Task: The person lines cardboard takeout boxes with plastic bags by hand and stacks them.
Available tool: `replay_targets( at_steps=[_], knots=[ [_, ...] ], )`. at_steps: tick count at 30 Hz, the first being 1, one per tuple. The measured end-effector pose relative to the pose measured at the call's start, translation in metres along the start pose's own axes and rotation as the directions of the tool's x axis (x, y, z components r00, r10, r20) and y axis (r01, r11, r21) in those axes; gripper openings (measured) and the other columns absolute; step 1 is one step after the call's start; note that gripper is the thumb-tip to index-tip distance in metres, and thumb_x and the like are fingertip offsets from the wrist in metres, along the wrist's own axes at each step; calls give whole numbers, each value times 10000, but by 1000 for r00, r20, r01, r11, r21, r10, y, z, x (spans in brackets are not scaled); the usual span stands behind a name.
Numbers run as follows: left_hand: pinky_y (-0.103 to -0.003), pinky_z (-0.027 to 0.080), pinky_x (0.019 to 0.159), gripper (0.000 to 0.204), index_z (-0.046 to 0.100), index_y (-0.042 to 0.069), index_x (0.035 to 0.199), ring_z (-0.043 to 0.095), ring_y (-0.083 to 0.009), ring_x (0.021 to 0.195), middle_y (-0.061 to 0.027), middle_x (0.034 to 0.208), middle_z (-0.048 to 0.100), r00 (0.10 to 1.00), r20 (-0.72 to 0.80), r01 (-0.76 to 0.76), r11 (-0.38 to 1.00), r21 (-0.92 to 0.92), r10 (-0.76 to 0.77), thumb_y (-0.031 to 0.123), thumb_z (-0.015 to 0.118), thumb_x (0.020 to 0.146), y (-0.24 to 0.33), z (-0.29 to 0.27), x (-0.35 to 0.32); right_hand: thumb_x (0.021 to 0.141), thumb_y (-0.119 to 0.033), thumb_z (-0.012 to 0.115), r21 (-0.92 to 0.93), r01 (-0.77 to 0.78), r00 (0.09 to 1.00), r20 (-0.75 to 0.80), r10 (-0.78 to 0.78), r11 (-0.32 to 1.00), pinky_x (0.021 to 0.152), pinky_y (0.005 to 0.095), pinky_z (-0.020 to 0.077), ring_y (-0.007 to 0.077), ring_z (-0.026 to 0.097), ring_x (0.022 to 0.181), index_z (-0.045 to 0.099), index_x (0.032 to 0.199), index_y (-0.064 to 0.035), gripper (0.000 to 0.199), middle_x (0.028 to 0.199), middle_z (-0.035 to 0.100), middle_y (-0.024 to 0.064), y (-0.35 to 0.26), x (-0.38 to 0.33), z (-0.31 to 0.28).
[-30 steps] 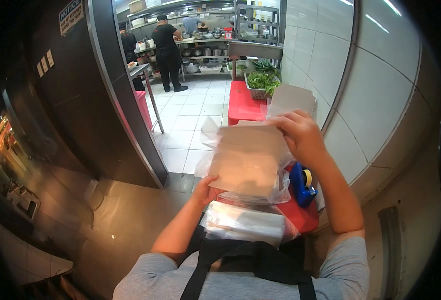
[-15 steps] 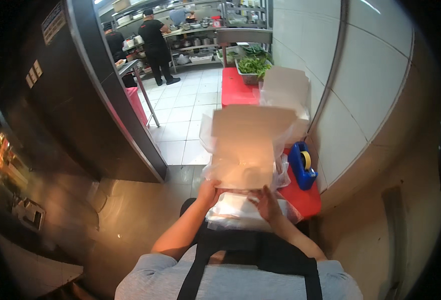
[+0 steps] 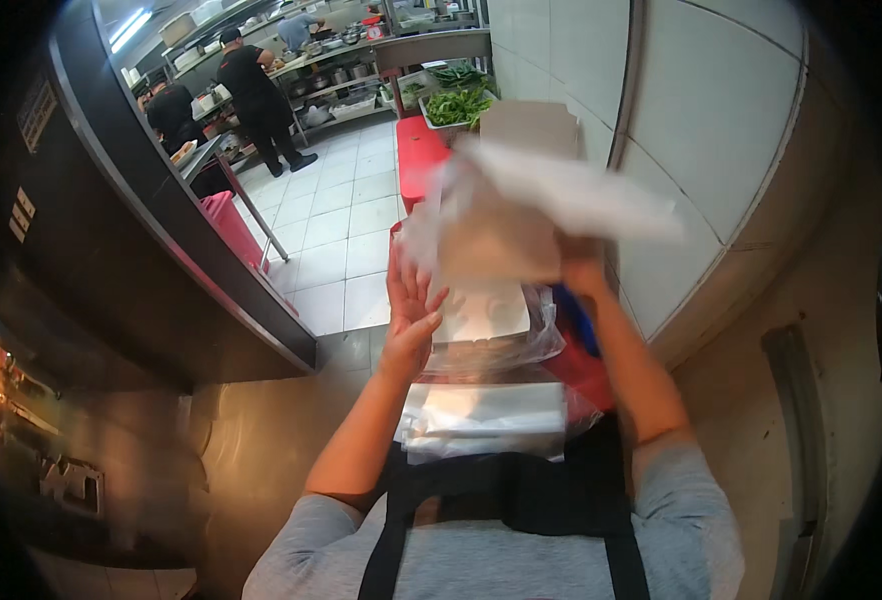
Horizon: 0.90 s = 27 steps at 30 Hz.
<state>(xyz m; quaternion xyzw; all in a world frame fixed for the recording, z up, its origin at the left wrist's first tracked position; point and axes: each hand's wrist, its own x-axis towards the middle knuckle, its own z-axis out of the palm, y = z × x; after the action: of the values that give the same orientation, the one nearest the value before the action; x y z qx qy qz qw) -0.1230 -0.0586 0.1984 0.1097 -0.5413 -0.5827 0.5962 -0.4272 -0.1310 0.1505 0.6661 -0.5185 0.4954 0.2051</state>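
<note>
clear plastic bag point(image 3: 491, 330) holding white sheets, blurred white paper point(image 3: 571, 190) at 1 o'clock pinched by right hand point(image 3: 581, 272), left hand point(image 3: 411, 305) grip spread against bag

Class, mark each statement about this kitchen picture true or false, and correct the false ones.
1. The right hand lifts a blurred white sheet. True.
2. The left hand is clenched in a fist. False: its fingers are spread open beside the brown cardboard piece.
3. A stack of white packs in clear plastic lies close to the person's dark apron. True.
4. The low table is green. False: it is red; leafy greens sit at its far end.
5. Other people stand at the far shelves. True.
</note>
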Motion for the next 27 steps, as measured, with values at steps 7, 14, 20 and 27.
replay_targets(
  at_steps=[7,14,20,27],
  knots=[
    [-538,221,1083,1016,8,212,1514,166,-334,1422,-142,1554,137,990,-94,140,862,486,-108,145,661,738,-11,-58,-36,852,-113,506,-194,-409,897,94,432,892,878,506,459,454,568,1020,439,1282,-29,443,1068,597,283,63,151,-22],
    [-498,194,1112,985,126,122,1500,209,-357,1396,-165,1521,217,877,-423,475,536,698,-225,159,706,703,-37,-147,-164,846,-51,461,-578,-316,760,321,565,753,862,467,482,432,587,1023,470,1313,-61,467,1131,601,264,136,157,40],
    [-472,184,1134,994,174,51,1473,207,-388,1386,-168,1509,240,890,-396,442,212,872,-227,213,733,668,-48,-157,-194,878,-136,508,-572,-185,519,634,573,799,937,385,443,364,552,1140,564,1245,-53,380,1256,570,190,199,130,124],
    [-447,194,1132,986,182,50,1472,228,-364,1384,-190,1494,247,865,-482,499,361,788,-143,206,733,669,-54,-157,-187,843,-143,567,-693,-231,818,242,522,683,942,360,442,316,564,1126,601,1225,-149,384,1196,587,160,121,136,104]
  ],
)
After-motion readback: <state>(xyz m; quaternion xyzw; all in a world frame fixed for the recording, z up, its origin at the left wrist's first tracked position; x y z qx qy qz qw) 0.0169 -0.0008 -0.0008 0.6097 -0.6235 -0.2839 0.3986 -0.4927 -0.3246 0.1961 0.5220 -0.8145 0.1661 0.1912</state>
